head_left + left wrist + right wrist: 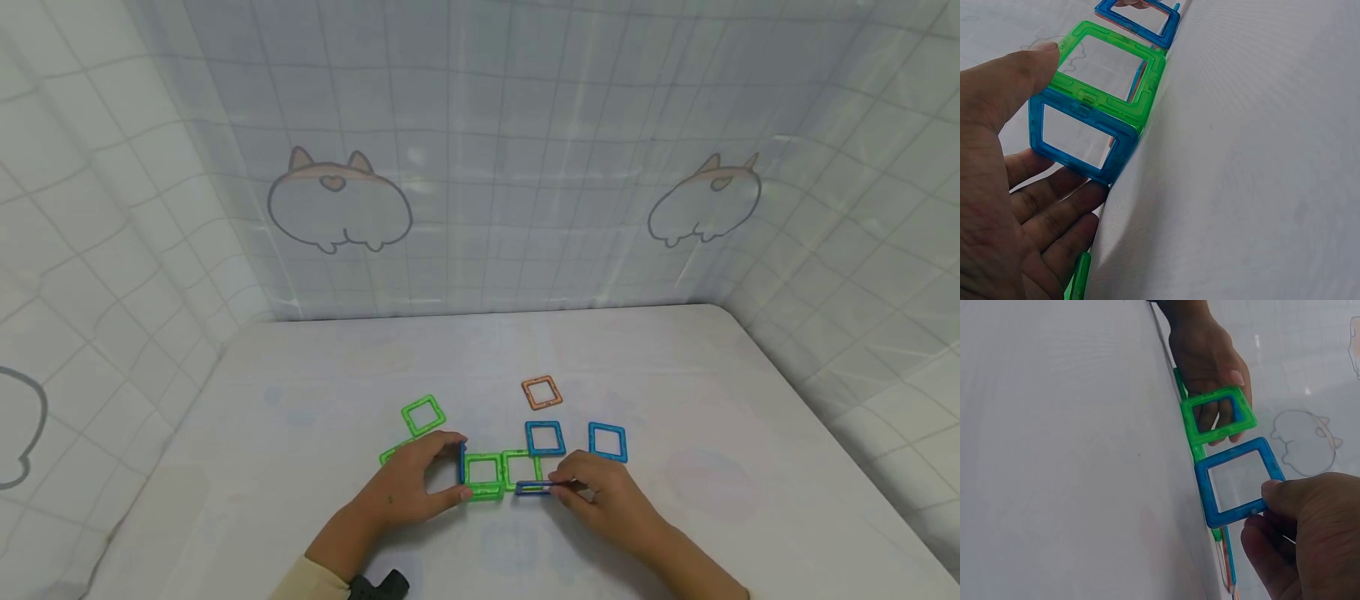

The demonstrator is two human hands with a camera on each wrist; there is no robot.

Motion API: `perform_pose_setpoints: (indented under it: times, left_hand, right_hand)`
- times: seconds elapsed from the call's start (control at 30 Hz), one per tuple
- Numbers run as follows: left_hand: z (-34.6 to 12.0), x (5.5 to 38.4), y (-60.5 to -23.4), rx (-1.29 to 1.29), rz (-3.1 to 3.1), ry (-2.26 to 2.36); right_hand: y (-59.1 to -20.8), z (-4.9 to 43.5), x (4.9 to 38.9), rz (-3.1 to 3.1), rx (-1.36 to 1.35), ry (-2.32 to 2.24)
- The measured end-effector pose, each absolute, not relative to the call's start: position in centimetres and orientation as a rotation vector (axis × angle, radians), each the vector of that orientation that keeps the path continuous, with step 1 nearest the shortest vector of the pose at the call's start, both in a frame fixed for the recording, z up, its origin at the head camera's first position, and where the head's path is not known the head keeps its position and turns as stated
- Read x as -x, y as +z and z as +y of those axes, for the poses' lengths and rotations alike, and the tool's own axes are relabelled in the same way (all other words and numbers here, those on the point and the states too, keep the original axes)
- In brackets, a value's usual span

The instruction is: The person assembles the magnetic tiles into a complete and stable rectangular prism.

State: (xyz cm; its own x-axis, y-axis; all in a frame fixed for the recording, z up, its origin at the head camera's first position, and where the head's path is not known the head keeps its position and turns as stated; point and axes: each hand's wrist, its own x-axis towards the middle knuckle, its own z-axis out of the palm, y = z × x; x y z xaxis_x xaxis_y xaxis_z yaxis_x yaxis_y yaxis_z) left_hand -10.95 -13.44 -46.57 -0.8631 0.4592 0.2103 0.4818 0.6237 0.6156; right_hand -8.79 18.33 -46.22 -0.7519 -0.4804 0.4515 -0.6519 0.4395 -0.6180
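Note:
My left hand (405, 479) holds a joined corner of two upright magnetic tiles. Its thumb touches the green upright tile (1116, 114), while its fingers reach behind the blue upright tile (1036, 122). Beside these, two green tiles lie flat, the left flat tile (483, 457) against the upright pair and the right flat tile (517, 454) next to it. Between thumb and fingers, my right hand (603, 496) pinches another blue tile (1207, 494), upright at the near edge of the right flat tile. Whether their edges touch I cannot tell.
Beyond the flat pair lie a blue tile (546, 451), close against the right one, and an orange tile (542, 406). Another blue tile (607, 457) lies right. At left are a green tile (423, 431) and a partly hidden green tile (387, 456). Patterned cloth walls (487, 208) surround the table.

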Motion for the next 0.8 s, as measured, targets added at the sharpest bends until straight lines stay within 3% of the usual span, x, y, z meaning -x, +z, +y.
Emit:
perform_pose_setpoints:
  times: [0.8]
  left_hand:
    - [-13.45,10.99,-46.6,0.827,-2.792,-1.092]
  right_hand:
    - [-46.35,17.58,9.13,-2.534,-0.982,1.285]
